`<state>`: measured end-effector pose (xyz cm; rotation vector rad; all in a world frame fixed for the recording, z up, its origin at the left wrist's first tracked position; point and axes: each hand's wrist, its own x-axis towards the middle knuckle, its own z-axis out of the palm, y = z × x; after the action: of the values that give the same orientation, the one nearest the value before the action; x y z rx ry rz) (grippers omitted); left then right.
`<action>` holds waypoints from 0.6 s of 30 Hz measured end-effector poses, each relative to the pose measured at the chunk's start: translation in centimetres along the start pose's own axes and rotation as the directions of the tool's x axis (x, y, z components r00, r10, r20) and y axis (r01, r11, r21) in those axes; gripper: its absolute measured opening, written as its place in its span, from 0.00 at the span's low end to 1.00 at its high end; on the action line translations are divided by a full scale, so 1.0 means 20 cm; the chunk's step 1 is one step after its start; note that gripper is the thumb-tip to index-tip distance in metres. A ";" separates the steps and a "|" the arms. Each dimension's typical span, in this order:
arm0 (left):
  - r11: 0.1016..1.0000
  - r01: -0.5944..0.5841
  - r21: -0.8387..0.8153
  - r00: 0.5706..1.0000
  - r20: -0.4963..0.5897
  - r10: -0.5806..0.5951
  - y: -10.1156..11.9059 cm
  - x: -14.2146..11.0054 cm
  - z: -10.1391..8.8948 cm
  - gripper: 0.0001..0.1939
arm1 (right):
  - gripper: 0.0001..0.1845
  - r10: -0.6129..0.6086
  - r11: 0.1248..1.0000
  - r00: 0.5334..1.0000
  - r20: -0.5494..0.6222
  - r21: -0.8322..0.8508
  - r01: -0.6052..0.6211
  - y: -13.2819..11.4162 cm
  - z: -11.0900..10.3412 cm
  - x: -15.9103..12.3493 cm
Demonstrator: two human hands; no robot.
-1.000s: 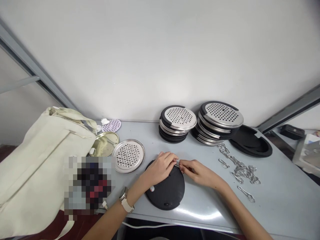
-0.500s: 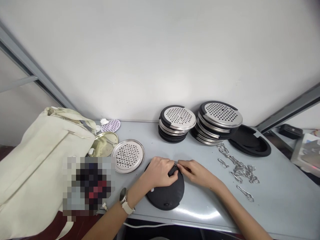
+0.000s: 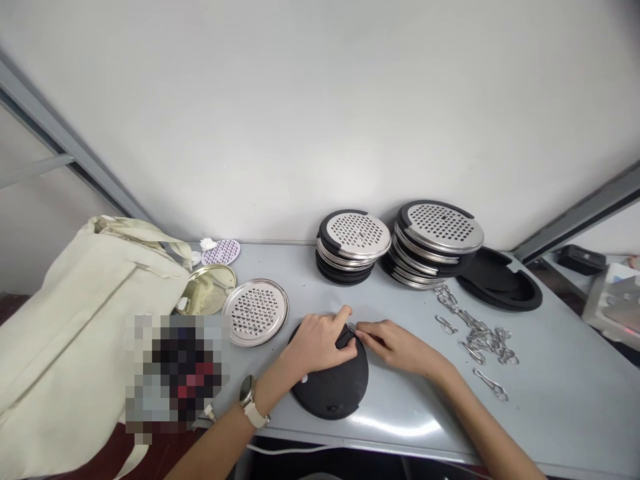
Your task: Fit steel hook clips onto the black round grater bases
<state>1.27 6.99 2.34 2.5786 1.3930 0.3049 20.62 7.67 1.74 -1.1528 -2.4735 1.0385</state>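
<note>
A black round disc [image 3: 333,393] lies at the table's front edge. My left hand [image 3: 320,340] rests over its far left part and holds it, index finger raised and thumb stretched across the top; the other fingers are mostly hidden. Between thumb and index shows a black raised piece [image 3: 344,338] on the disc. At the disc's far right edge my right hand [image 3: 393,343] is closed in a pinch on a small metal wire clip [image 3: 351,327], only partly visible. More wire clips [image 3: 483,343] lie in a loose heap to the right.
Two stacks of perforated metal discs with black rims, a smaller stack [image 3: 353,247] and a larger stack [image 3: 435,243], stand by the wall. A black round tray [image 3: 500,280] lies right. Left are a grater plate [image 3: 256,312], a gold lid [image 3: 213,287] and a cream bag [image 3: 95,333].
My left index finger has lifted away from the black piece and points up, opening a gap to the thumb. The right hand stays almost in place, and the clip's end now shows more.
</note>
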 end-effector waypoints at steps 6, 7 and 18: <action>0.999 -0.051 0.000 0.998 0.033 0.051 -0.01 0.00 0.01 0.09 | 0.17 0.004 1.000 1.000 0.001 0.005 -0.004 0.00 0.00 0.00; 0.998 -0.055 -0.002 0.998 0.033 0.055 -0.01 -0.01 0.01 0.09 | 0.17 0.005 1.000 1.000 -0.001 0.004 -0.005 0.00 0.00 0.00; 0.996 -0.075 -0.042 0.996 0.048 0.077 -0.02 0.00 0.01 0.11 | 0.15 0.016 1.000 0.999 -0.032 0.005 -0.015 0.00 0.02 0.00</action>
<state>0.88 7.16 2.09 2.5926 1.2614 0.2752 20.45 7.57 1.47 -1.1798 -2.4401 1.0208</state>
